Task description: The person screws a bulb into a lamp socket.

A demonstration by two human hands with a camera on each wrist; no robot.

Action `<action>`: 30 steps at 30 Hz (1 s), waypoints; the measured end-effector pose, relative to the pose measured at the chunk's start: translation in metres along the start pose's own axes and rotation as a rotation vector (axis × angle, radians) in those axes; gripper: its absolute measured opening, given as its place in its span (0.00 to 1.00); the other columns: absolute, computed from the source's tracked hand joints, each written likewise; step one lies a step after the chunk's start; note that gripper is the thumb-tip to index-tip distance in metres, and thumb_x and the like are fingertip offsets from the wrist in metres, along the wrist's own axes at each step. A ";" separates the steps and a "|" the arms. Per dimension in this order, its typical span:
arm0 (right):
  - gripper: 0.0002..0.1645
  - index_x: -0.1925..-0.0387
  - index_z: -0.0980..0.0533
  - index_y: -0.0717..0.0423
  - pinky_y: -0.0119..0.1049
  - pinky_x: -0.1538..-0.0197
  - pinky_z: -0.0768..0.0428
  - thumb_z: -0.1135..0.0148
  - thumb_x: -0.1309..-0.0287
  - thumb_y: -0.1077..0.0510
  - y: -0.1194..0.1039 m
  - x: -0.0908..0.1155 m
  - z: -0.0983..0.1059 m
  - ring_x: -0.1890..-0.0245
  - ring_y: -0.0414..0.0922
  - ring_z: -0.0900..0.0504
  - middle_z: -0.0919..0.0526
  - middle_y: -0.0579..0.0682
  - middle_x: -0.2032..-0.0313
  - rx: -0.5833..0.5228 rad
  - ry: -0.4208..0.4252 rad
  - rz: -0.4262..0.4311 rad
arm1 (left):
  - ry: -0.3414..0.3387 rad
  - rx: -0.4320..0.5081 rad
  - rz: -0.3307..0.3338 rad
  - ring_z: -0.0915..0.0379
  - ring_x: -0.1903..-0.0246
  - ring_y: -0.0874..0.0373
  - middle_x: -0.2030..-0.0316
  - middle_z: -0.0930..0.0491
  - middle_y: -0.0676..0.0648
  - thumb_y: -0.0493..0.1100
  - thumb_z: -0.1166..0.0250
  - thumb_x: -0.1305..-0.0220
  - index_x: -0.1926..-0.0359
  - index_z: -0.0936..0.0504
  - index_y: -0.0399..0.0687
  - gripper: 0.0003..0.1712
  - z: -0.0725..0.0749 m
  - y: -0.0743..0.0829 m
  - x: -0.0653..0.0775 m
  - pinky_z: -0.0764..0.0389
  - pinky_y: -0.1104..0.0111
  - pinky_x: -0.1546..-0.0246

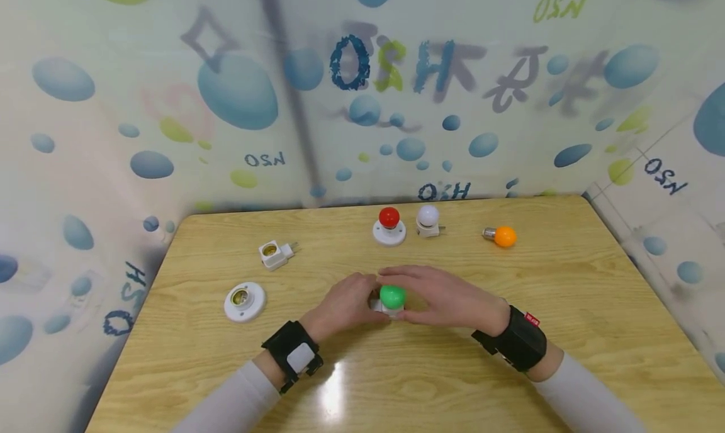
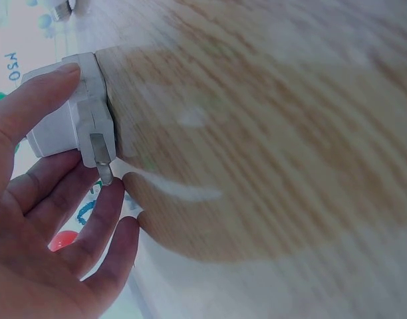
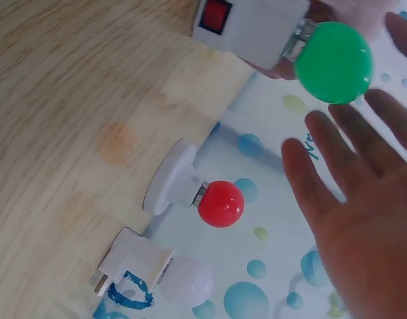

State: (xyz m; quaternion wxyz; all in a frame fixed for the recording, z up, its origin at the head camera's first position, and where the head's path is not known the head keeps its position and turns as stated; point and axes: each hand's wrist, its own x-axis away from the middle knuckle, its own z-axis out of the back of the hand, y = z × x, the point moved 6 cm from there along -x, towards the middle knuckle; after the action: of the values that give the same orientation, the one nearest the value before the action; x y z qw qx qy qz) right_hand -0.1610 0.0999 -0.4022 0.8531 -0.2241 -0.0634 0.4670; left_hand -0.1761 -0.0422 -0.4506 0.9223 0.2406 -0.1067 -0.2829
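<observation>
In the head view, a green bulb [image 1: 393, 296] stands upright in a white plug-in lamp socket [image 3: 267, 26] with a red switch, near the table's middle. My left hand [image 1: 347, 302] grips the socket between thumb and fingers; its plug pins show in the left wrist view. Around the green bulb is my right hand [image 1: 444, 298], its fingers fairly straight and spread. Fingertips [image 3: 340, 109] of that hand come close to or touch the bulb; I cannot tell which.
At the back stand a red bulb [image 1: 389, 217] in a round white base and a white bulb [image 1: 428, 215] in a plug-in socket. An orange bulb [image 1: 505, 236] lies right. Left are a vacant plug-in socket [image 1: 274, 255] and a vacant round base [image 1: 253, 303]. A patterned curtain [image 1: 362, 150] hangs behind.
</observation>
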 end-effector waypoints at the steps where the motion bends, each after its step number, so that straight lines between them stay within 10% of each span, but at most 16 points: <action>1: 0.37 0.30 0.36 0.43 0.39 0.36 0.35 0.41 0.38 0.41 -0.001 0.000 0.000 0.34 0.39 0.37 0.36 0.39 0.32 -0.019 -0.018 0.004 | 0.000 0.004 -0.003 0.28 0.67 0.65 0.65 0.20 0.58 0.55 0.25 0.54 0.47 0.21 0.50 0.33 0.000 0.000 0.000 0.26 0.72 0.67; 13: 0.31 0.33 0.32 0.50 0.37 0.39 0.31 0.39 0.37 0.58 -0.002 -0.002 -0.004 0.37 0.40 0.32 0.31 0.44 0.35 -0.083 -0.033 0.065 | -0.003 0.006 -0.010 0.29 0.68 0.65 0.65 0.22 0.61 0.55 0.26 0.53 0.47 0.20 0.54 0.31 0.000 0.000 0.000 0.27 0.72 0.68; 30: 0.28 0.52 0.25 0.51 0.27 0.53 0.26 0.33 0.49 0.39 0.000 -0.008 -0.007 0.58 0.33 0.31 0.27 0.39 0.57 0.051 0.245 0.071 | 0.032 0.006 -0.009 0.30 0.71 0.65 0.72 0.24 0.60 0.57 0.27 0.51 0.63 0.19 0.52 0.20 0.002 0.000 0.001 0.27 0.73 0.71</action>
State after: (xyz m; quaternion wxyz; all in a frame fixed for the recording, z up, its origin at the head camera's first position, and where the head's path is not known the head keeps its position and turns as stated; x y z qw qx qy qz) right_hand -0.1635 0.0909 -0.4079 0.8427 -0.2599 0.0613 0.4674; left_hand -0.1763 -0.0433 -0.4494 0.9219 0.2482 -0.0913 -0.2830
